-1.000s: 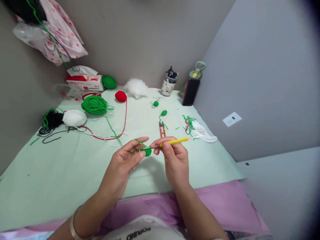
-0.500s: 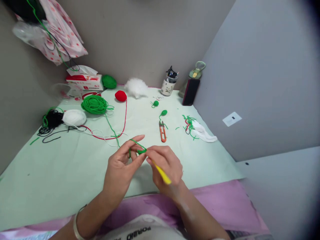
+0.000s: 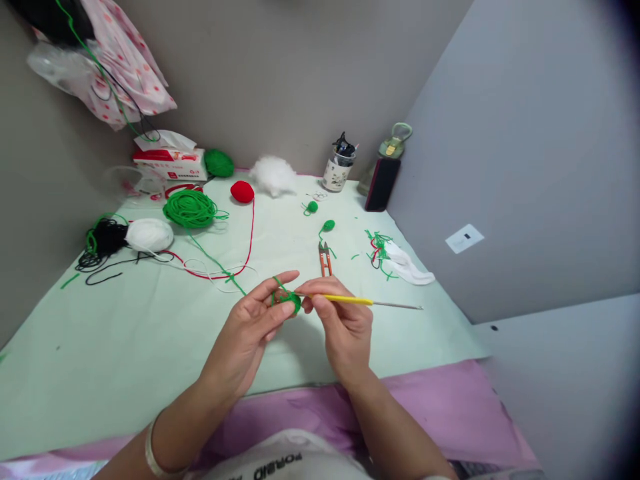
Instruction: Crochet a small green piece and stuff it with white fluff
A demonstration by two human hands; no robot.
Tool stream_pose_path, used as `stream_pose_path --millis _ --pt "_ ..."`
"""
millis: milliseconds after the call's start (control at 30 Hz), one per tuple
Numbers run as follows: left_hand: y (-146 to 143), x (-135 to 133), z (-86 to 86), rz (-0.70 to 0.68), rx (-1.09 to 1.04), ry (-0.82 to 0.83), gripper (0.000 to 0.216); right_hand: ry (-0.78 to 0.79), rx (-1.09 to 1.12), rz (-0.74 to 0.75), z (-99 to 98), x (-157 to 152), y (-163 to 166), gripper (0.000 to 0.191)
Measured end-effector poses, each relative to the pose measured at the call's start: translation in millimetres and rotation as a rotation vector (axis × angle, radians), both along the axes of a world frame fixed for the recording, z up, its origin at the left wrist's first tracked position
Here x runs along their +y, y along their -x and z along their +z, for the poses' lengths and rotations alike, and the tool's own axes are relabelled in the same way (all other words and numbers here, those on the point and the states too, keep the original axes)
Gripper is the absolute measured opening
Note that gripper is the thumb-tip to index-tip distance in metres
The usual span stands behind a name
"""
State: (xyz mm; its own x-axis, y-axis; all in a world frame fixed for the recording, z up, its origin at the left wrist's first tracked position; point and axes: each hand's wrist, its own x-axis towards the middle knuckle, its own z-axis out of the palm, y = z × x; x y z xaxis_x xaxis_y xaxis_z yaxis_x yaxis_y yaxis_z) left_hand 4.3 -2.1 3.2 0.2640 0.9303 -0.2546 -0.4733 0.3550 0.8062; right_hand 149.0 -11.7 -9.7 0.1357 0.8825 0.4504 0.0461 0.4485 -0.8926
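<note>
Between the thumb and fingers of my left hand [image 3: 253, 327] is a small green crochet piece [image 3: 295, 303]. Green yarn loops over the raised left index finger and runs back toward a loose green yarn skein [image 3: 190, 209]. My right hand [image 3: 345, 327] is closed around the yellow handle of a crochet hook [image 3: 350, 299], held nearly level. Its left end meets the green piece; its bare metal end points right. Just beyond my right fingers lie orange thread snips [image 3: 325, 260], their handles partly covered by the hand.
Two small green crocheted pieces, one of them a green ball [image 3: 328, 225], lie past the snips. Red yarn [image 3: 243, 192], white yarn [image 3: 150, 235] and black yarn [image 3: 107, 235] sit left. White stuffing [image 3: 273, 175], a pen cup [image 3: 337, 172] and a phone [image 3: 383, 185] stand along the back. Yarn scraps [image 3: 381, 245] lie right.
The hook has swung from slanting down toward me to nearly level, pointing right. My right hand has turned with it. The green piece has turned and shows more between the left fingers.
</note>
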Motion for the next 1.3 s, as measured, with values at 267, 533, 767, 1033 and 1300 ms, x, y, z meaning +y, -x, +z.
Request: stream_pose_path --millis 267,533,767,1033,1300 --pt "2 4 -5.0 -0.089 -0.195 0.139 0.035 -0.335 -0.378 -0.141 -5.8 -1 -2 0.031" --pt "5 3 -3.5 -0.012 -0.046 0.005 0.035 0.104 0.184 0.087 -3.1 5 -2 0.015" --pt "7 -1 -5.2 0.004 0.122 -0.067 0.031 0.173 0.299 0.124 -5.5 6 -6 0.019" --pt "8 -2 -10.2 0.051 0.206 -0.121 0.030 0.054 0.046 0.031 3.2 -2 -6 0.021" --pt "0 -6 -6.6 0.135 0.140 -0.142 0.039 -0.518 -0.657 -0.209 -8.0 -6 -3 0.031"
